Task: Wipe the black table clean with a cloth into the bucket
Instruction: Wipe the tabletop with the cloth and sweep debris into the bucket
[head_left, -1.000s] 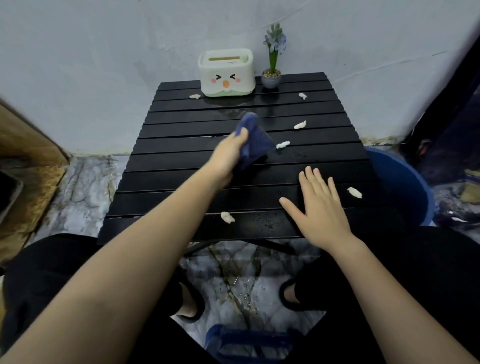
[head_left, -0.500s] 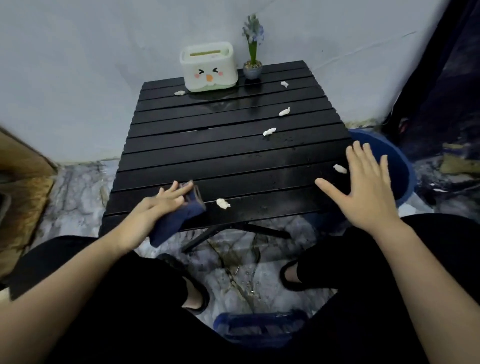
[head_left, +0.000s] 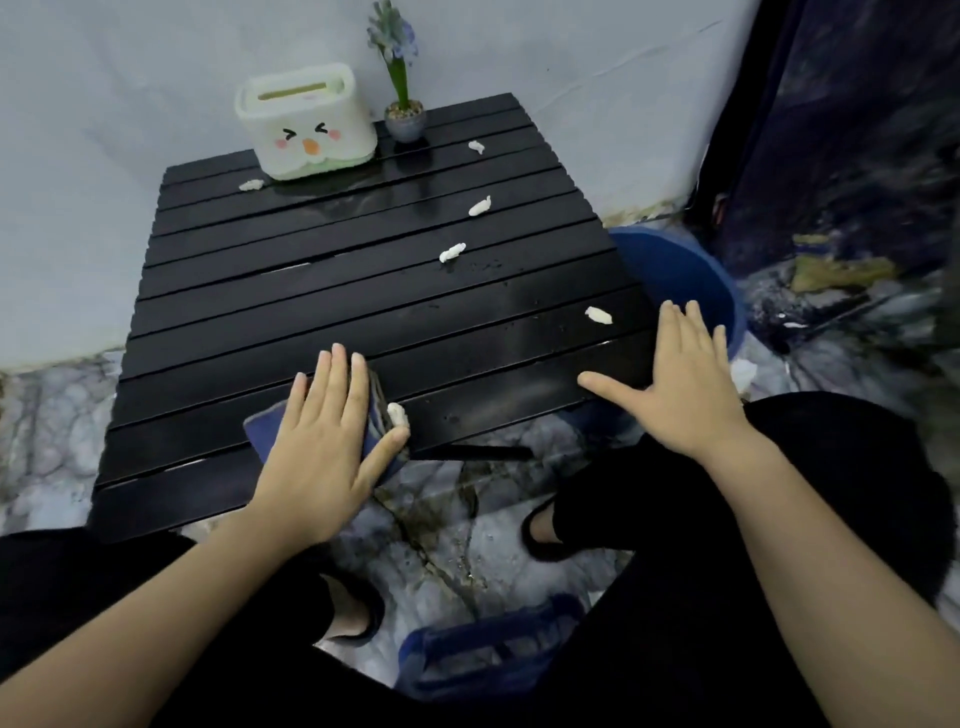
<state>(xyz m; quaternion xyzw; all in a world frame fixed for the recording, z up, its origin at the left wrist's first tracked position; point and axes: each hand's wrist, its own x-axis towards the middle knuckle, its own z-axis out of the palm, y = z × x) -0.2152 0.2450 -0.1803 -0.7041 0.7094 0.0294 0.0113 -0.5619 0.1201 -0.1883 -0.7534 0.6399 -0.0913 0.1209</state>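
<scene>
Six white scraps (head_left: 452, 252) lie on the black counter (head_left: 311, 312). Left hand (head_left: 322, 441), fingers spread flat, presses the blue cloth (head_left: 378, 415) near the front edge. She should sweep toward the bucket (head_left: 675, 280) past the right edge, keeping pressure even.

Left hand (head_left: 322, 447) presses blue cloth (head_left: 378, 415) on black table (head_left: 311, 312); right hand (head_left: 680, 384) flat.

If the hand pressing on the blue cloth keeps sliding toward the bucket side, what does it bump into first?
Probably the white scrap lying right at the cloth's right edge, by the left hand's thumb. Beyond it the black table looks bare until the right hand at the bucket side.
</scene>
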